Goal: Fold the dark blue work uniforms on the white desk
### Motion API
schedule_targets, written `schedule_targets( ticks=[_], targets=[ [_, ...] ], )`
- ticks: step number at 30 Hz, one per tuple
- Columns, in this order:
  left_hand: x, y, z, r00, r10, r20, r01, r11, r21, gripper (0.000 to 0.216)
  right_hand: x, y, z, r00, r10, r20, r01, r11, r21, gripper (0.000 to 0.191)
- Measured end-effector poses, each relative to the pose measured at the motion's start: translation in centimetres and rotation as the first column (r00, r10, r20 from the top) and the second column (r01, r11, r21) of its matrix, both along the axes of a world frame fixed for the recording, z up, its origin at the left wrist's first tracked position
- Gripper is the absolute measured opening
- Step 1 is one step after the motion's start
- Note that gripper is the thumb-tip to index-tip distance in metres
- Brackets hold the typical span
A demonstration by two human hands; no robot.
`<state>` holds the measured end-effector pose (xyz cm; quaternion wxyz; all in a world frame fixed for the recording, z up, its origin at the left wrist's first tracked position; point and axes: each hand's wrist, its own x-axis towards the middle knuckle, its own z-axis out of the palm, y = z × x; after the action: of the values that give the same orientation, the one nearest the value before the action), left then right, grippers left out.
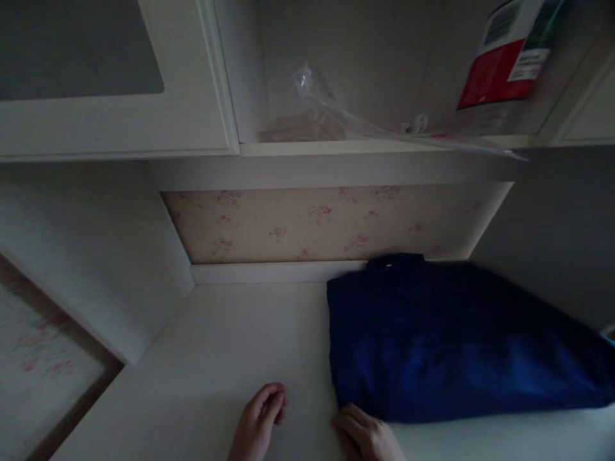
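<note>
Shirt: a folded dark blue shirt [451,339] is lying flat on the white desk [216,358], its collar pointing at the flowered back wall [317,224].
Right hand: my right hand [368,436] is resting at the shirt's near left corner, fingers [350,416] loosely curled and touching the edge, not gripping it.
Left hand: my left hand [259,422] is lying on bare desk just left of the shirt, apart from it, fingers [273,400] bent inward, holding nothing.
Shelf: above the shirt, a shelf [365,148] is carrying a clear plastic bag [327,109] and a red-and-white package [509,64].
</note>
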<state>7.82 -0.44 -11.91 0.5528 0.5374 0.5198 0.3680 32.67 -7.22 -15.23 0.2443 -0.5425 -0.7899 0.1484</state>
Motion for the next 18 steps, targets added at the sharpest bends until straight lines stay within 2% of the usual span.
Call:
schedule_targets(
  ticks=[2, 5, 12, 18],
  targets=[
    [0.0, -0.2, 0.0, 1.0, -0.024, -0.009, 0.024, 1.0, -0.011, 0.05, -0.4, -0.1, 1.3, 0.996, -0.065, -0.056, 0.058, 0.992, -0.109, 0.024],
    [0.2, -0.5, 0.2, 0.999, -0.041, -0.02, 0.04, 0.998, -0.046, 0.054, -0.7, -0.2, 2.5, 0.992, -0.094, -0.085, 0.08, 0.985, -0.152, 0.025],
    [0.6, -0.7, 0.7, 0.996, -0.075, -0.055, 0.075, 0.997, -0.016, 0.052, -0.8, -0.4, 2.4, 0.987, -0.106, -0.12, 0.091, 0.988, -0.123, 0.026],
    [0.5, -0.6, 0.2, 0.996, -0.058, -0.068, 0.057, 0.998, -0.015, 0.055, -0.7, -0.2, 2.1, 0.992, -0.091, -0.088, 0.08, 0.99, -0.113, 0.026]
  ],
)
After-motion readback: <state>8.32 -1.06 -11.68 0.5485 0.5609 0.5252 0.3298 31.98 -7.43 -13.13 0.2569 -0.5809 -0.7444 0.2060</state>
